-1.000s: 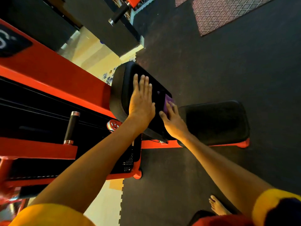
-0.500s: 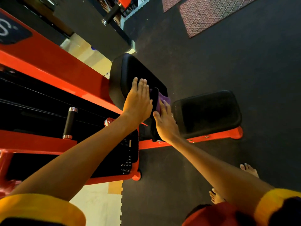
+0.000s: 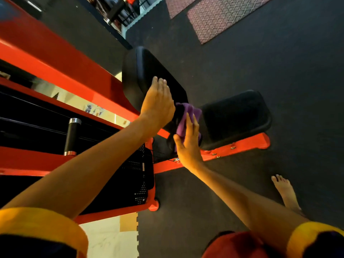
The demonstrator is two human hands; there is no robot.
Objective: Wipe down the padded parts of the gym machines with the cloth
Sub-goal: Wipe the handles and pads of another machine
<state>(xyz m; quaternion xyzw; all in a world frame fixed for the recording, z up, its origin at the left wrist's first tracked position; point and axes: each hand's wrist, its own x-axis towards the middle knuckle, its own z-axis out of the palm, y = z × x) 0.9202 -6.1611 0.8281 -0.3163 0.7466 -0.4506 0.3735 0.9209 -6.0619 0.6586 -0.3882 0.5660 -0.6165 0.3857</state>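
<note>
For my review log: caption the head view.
Right hand presses purple cloth on black padded backrest; left hand rests flat above.

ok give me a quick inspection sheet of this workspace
surface: dark rubber floor, pale tiles by the machine
job's things: purple cloth against the lower end of the back pad; seat pad beside it
clutter: nothing seen
grippers: left hand flat on the back pad; right hand presses the cloth, fingers straight
cables: thin dark lines across the machine, cannot tell
surroundings: red frame, black handle, patterned mat, bare foot
</note>
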